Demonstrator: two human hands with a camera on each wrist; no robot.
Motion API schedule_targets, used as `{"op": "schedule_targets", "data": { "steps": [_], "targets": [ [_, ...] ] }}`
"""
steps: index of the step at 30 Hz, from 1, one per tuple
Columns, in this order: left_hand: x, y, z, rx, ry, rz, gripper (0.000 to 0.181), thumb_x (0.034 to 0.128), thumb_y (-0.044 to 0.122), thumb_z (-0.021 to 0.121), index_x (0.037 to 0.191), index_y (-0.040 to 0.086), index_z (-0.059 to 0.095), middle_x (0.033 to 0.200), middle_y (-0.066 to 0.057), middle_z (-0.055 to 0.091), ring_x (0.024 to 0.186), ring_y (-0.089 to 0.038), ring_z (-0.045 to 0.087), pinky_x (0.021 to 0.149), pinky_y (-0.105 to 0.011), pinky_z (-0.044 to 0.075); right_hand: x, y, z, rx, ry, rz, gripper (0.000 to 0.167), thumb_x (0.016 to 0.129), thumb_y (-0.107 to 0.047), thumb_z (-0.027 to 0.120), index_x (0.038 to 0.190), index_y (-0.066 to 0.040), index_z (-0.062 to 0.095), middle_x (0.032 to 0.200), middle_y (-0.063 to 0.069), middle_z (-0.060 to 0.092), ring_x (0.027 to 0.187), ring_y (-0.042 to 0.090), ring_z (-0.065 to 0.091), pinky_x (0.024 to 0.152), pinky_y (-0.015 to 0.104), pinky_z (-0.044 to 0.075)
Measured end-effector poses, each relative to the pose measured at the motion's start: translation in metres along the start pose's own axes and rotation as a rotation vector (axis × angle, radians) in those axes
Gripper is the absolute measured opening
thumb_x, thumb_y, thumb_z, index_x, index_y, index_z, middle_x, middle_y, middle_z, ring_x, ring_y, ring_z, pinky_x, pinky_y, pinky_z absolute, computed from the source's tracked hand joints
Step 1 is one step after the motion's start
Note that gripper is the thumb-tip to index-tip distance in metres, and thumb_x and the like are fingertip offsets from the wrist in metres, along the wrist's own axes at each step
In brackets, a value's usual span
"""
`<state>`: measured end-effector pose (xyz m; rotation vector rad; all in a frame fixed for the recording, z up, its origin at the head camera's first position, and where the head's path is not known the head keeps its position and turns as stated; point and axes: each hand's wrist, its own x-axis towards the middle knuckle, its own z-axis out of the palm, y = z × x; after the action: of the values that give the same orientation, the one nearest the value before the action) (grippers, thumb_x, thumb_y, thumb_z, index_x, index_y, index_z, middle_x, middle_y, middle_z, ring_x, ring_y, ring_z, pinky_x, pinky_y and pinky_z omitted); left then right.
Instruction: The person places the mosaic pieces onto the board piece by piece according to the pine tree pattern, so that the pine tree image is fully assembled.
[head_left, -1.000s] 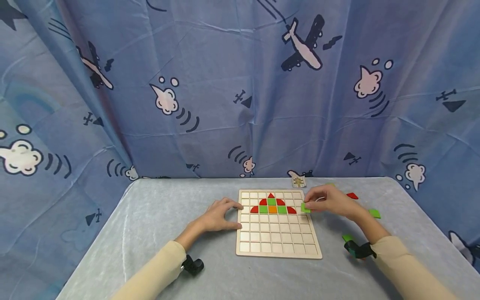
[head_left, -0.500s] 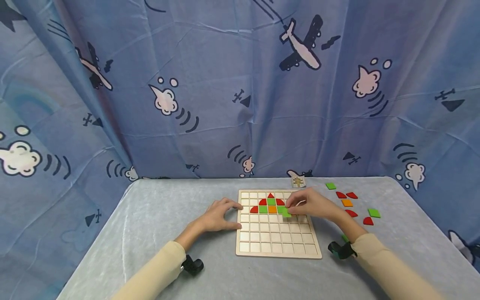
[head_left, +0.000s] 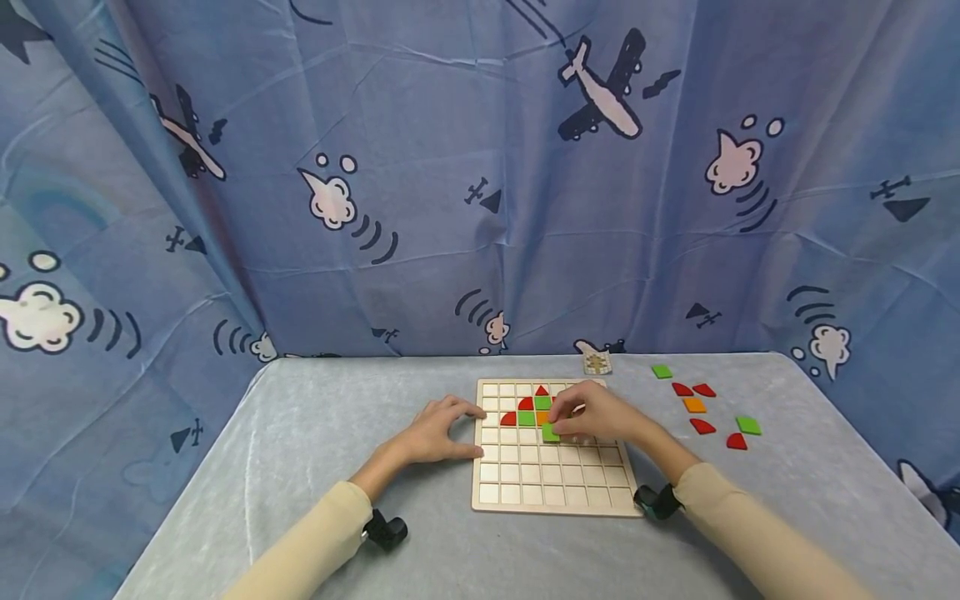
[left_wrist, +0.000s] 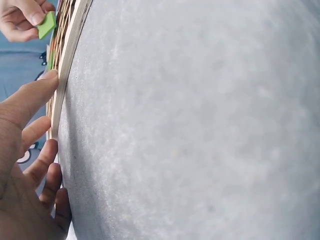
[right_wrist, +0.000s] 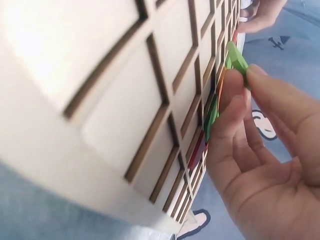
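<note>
A wooden grid board (head_left: 517, 475) lies on the table, with red, green and orange tiles set in its upper cells. My right hand (head_left: 600, 414) is over the board and pinches a green square tile (head_left: 551, 433) between thumb and fingers, just below the orange tile (head_left: 542, 417). In the right wrist view the pinched green tile (right_wrist: 237, 58) is tilted above the grid. My left hand (head_left: 432, 432) touches the board's left edge with spread fingers and thumb. In the head view, my right hand covers the tiles on the right of the pattern.
Right of the board lie loose tiles: green squares (head_left: 748, 426), several red quarter-round pieces (head_left: 702, 427) and an orange square (head_left: 694, 405). A small patterned card (head_left: 597, 363) lies behind the board. A blue printed curtain (head_left: 420, 208) hangs behind the table (head_left: 360, 392).
My right hand has moved left across the board with the green tile, from the right edge to below the orange tile. The left hand has stayed at the left edge.
</note>
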<state>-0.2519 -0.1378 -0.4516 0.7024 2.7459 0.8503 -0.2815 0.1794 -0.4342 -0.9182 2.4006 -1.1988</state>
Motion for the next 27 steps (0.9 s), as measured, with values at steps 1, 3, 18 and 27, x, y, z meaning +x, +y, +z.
{"op": "schedule_targets", "data": {
  "steps": [1,3,18,27],
  "targets": [
    [0.000,0.000,0.000,-0.001,0.000,0.000,0.056,0.0818,0.044,0.078,0.132,0.027,0.060,0.137,0.000,0.055,0.127,-0.028,0.046,0.107,-0.052,0.036,0.001,-0.001,0.001,-0.001,0.004,-0.003,0.007,0.087,-0.012,0.074,0.093,-0.007,0.073,0.087,0.007,0.071,0.075,0.009,0.063,0.070,0.026,0.056],
    [0.000,0.000,0.000,-0.001,0.001,-0.001,0.056,0.0818,0.044,0.078,0.132,0.027,0.060,0.137,0.000,0.055,0.127,-0.028,0.046,0.107,-0.053,0.036,0.002,-0.004,0.003,0.002,0.003,-0.003,0.007,0.087,-0.010,0.074,0.092,-0.004,0.073,0.086,0.007,0.071,0.073,0.011,0.063,0.068,0.028,0.057],
    [0.000,-0.002,-0.001,0.001,0.007,0.017,0.058,0.0804,0.046,0.079,0.132,0.025,0.060,0.137,-0.001,0.055,0.125,-0.026,0.046,0.105,-0.051,0.037,0.002,-0.017,0.007,0.009,-0.014,0.050,0.007,0.086,-0.002,0.072,0.091,0.002,0.071,0.081,0.017,0.069,0.064,0.021,0.060,0.058,0.032,0.054],
    [0.001,-0.002,-0.001,0.001,0.007,0.011,0.059,0.0803,0.046,0.079,0.132,0.026,0.060,0.137,0.000,0.055,0.125,-0.026,0.046,0.105,-0.051,0.037,0.003,-0.015,0.006,-0.034,-0.004,0.032,0.005,0.085,-0.002,0.073,0.090,0.000,0.072,0.082,0.014,0.070,0.067,0.017,0.061,0.058,0.026,0.052]
  ]
}}
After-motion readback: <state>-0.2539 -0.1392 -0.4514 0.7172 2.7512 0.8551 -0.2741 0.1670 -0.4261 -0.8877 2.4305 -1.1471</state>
